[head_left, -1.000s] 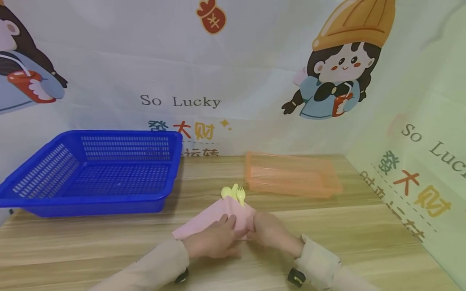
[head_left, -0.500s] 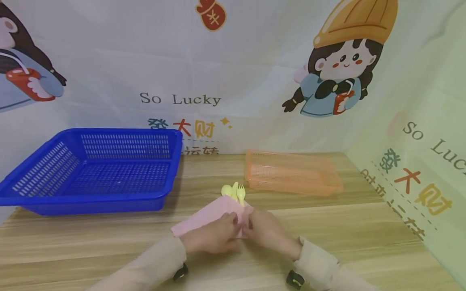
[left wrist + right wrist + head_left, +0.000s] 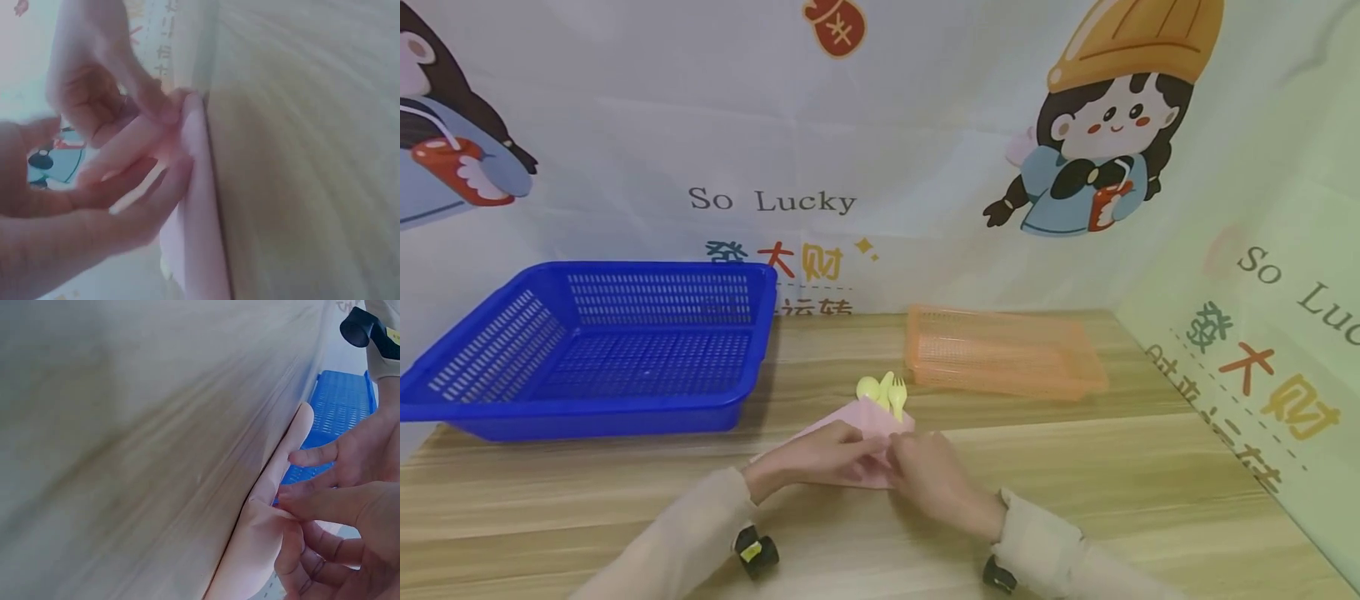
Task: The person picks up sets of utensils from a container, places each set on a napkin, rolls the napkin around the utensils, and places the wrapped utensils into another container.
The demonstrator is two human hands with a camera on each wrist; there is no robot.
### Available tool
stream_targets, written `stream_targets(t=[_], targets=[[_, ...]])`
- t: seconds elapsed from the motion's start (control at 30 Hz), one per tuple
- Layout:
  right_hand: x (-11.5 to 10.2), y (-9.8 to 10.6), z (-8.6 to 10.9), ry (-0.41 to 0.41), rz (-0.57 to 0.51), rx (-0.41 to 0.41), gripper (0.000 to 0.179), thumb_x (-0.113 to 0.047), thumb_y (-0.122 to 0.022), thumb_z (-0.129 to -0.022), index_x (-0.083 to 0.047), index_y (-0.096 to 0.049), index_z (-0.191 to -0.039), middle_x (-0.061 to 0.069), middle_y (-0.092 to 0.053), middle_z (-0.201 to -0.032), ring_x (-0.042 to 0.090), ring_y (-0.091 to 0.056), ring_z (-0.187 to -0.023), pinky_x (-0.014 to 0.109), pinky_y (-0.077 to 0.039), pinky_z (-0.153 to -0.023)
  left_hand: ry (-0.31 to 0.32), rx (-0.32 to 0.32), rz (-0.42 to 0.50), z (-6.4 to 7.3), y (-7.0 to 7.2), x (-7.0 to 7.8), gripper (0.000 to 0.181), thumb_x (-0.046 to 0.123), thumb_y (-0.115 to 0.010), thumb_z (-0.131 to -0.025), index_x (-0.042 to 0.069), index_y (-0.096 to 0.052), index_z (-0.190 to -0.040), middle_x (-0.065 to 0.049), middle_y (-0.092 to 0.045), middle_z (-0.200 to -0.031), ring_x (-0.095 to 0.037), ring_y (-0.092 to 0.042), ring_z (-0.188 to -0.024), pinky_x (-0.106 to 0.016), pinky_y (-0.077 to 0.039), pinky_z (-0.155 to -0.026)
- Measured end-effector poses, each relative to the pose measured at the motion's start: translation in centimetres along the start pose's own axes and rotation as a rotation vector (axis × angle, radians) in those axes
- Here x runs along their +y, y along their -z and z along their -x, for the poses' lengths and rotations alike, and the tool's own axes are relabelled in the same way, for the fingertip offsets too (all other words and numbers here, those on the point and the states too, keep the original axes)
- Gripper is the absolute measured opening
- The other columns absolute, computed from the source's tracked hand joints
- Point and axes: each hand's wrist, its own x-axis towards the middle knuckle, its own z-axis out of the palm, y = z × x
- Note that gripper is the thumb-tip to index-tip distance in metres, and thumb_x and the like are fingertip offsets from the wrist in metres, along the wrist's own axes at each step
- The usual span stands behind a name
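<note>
A pink napkin (image 3: 856,414) lies folded on the table, with a pale yellow spoon (image 3: 868,387), knife (image 3: 887,385) and fork (image 3: 898,395) sticking out of its far end. Their lower parts are hidden in the cloth. My right hand (image 3: 932,475) pinches the napkin's folded right edge between thumb and curled fingers, as the right wrist view shows. Over the left part, my left hand (image 3: 820,450) reaches across with fairly straight fingers. In the left wrist view its fingertips (image 3: 181,167) touch the cloth beside the right hand.
At the back left stands a large blue basket (image 3: 587,408). A smaller orange basket (image 3: 1007,383) is at the back right. Beneath everything is a wood-grain table (image 3: 1075,475), and a printed cloth (image 3: 925,167) hangs behind it.
My left hand has lifted and straightened its fingers over the napkin. My right hand has moved left, bringing the napkin's right edge inward. The cutlery has stayed in place.
</note>
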Motion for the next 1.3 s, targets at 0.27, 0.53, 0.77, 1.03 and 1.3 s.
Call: stream_targets(t=[0.27, 0.53, 0.77, 1.03, 1.3], targets=[[0.4, 0.0, 0.2, 0.071, 0.011, 0.009, 0.026, -0.026, -0.069, -0.074, -0.012, -0.053, -0.059, -0.007, -0.044, -0.051, 0.005, -0.038, -0.047, 0.025, -0.035, -0.052, 0.138, 0.220, -0.006, -0.3, -0.8, 0.5, 0.026, 0.004, -0.051, -0.080, 0.007, -0.047, -0.054, 0.006, -0.038, -0.049, -0.005, -0.036, -0.047, -0.017, -0.031, -0.045], [1.4, 1.3, 1.3, 0.200, 0.062, -0.060, 0.014, -0.010, -0.060, -0.077, -0.010, -0.056, -0.063, -0.002, -0.053, -0.063, 0.007, -0.046, -0.055, 0.019, -0.041, -0.053, 0.058, 0.352, -0.242, -0.4, -1.1, -0.1, 0.027, -0.004, -0.053, -0.069, 0.009, -0.038, -0.050, 0.008, -0.026, -0.047, -0.006, -0.028, -0.047, -0.017, -0.023, -0.043], [0.8, 1.8, 3.5, 0.374, 0.321, -0.181, 0.026, -0.007, -0.061, -0.077, -0.001, -0.061, -0.103, 0.009, -0.060, -0.107, 0.017, -0.058, -0.094, 0.027, -0.051, -0.073, 0.094, 0.366, -0.270, -0.3, -1.3, 0.2, 0.023, -0.007, -0.054, -0.065, 0.006, -0.043, -0.050, 0.006, -0.032, -0.048, -0.007, -0.032, -0.046, -0.017, -0.025, -0.042], [0.4, 1.7, 4.7, 0.375, 0.448, -0.241, 0.039, -0.013, -0.054, -0.085, -0.002, -0.051, -0.122, 0.011, -0.047, -0.129, 0.020, -0.049, -0.114, 0.036, -0.049, -0.082, 0.112, 0.343, -0.291, -0.2, -1.2, 0.5, 0.024, -0.011, -0.055, -0.062, 0.006, -0.042, -0.050, 0.005, -0.034, -0.047, -0.008, -0.033, -0.046, -0.017, -0.024, -0.042], [0.6, 1.5, 5.3, 0.348, 0.487, -0.288, 0.043, -0.014, -0.052, -0.085, -0.007, -0.047, -0.127, 0.010, -0.041, -0.135, 0.021, -0.043, -0.120, 0.040, -0.046, -0.087, 0.120, 0.324, -0.295, -0.2, -1.2, 0.6, 0.031, -0.011, -0.051, -0.058, 0.012, -0.032, -0.049, 0.007, -0.028, -0.046, -0.007, -0.029, -0.045, -0.015, -0.021, -0.041]])
